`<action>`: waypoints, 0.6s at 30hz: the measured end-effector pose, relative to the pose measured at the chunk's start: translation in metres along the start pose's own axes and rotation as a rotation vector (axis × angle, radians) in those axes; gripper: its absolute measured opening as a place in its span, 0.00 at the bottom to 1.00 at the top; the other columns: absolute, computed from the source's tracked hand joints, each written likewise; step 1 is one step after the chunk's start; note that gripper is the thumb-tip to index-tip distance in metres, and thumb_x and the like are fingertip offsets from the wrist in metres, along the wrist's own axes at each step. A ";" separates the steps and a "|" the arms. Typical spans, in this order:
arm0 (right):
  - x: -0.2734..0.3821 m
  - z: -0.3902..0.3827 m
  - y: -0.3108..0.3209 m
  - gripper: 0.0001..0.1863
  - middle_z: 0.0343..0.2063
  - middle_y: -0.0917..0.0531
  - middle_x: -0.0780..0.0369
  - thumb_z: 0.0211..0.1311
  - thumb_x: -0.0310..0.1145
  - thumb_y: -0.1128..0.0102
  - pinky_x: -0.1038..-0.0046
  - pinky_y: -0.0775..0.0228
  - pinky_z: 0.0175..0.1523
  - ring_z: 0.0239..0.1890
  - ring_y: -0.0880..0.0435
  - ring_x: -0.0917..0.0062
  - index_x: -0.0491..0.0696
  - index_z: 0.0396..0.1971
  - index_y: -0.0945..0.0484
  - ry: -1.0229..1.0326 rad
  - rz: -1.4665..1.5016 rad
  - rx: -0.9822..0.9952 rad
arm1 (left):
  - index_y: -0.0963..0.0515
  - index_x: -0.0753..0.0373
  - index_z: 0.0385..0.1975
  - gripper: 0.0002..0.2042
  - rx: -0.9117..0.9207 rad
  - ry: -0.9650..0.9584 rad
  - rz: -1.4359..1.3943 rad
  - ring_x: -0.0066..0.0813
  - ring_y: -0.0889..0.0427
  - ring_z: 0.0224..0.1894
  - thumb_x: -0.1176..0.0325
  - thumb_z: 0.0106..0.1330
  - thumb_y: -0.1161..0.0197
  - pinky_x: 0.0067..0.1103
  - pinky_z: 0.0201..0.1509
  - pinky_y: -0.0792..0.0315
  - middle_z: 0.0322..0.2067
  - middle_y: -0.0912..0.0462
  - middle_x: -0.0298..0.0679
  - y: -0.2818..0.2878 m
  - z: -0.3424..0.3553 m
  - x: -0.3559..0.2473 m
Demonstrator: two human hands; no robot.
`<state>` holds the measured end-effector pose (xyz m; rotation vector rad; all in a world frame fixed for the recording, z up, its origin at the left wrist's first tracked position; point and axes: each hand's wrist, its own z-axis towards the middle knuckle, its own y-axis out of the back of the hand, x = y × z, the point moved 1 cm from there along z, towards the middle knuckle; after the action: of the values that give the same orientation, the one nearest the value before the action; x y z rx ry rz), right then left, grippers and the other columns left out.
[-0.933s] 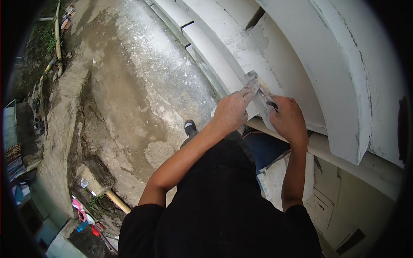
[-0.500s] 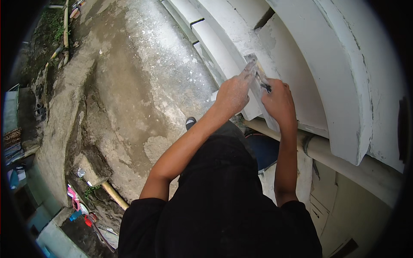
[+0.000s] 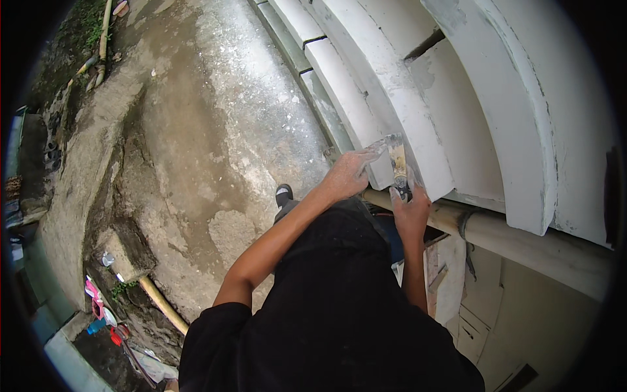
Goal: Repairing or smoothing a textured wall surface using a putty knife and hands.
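Watching through the head view. Right hand (image 3: 410,210): fingers curled closed around the dark lower part of a scraper (image 3: 399,163), its blade pointing to the far side. Blade looks pale and yellowish along the middle, greyer and smeared at the far end.

Left hand (image 3: 347,175): just left of the scraper, fingers stretched forward and right, tips at the blade's far end. They look to be touching it; I cannot tell whether they pinch anything there. Whitish residue on those fingers.

Scraper sits in front of the near end of a long white ledge (image 3: 385,78), between the two hands. I cannot make out whether blade and ledge are in contact. Right of that ledge, a broader curved white slab (image 3: 506,117). Thick pale pipe (image 3: 522,245) runs below the near ends of both, on toward the right.

Wearer in a black shirt (image 3: 339,326); one dark shoe (image 3: 283,195) on the concrete ground (image 3: 189,130), which I see spattered white nearer the ledges. Well apart, near left: a rough block (image 3: 130,251), a yellowish pole (image 3: 163,304), small pink, blue and red items (image 3: 96,300).
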<state>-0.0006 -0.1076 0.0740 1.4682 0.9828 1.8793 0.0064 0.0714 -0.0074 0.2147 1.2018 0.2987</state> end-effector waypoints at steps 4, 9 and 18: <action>0.014 0.005 -0.015 0.19 0.36 0.21 0.46 0.51 0.28 0.37 0.58 0.33 0.51 0.42 0.22 0.49 0.37 0.44 0.23 -0.032 -0.086 -0.002 | 0.27 0.74 0.51 0.26 -0.037 0.140 -0.191 0.51 0.31 0.61 0.79 0.47 0.48 0.32 0.66 0.39 0.55 0.28 0.60 -0.028 -0.011 0.002; 0.026 0.012 -0.034 0.18 0.39 0.24 0.43 0.51 0.25 0.40 0.58 0.34 0.52 0.45 0.24 0.47 0.37 0.45 0.25 0.072 -0.068 -0.054 | 0.30 0.74 0.55 0.28 -0.039 0.168 -0.238 0.52 0.32 0.62 0.75 0.49 0.47 0.31 0.67 0.40 0.57 0.29 0.60 -0.011 0.010 -0.004; 0.035 0.044 -0.058 0.30 0.46 0.22 0.47 0.49 0.20 0.47 0.66 0.35 0.57 0.48 0.23 0.55 0.37 0.58 0.34 -0.056 0.199 0.031 | 0.32 0.70 0.59 0.30 0.168 0.421 -0.424 0.39 0.23 0.52 0.73 0.50 0.46 0.23 0.58 0.32 0.51 0.24 0.55 0.029 0.055 -0.008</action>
<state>0.0321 -0.0372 0.0528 1.6810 0.8709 1.9558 0.0521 0.0961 0.0278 0.0361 1.6545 -0.1383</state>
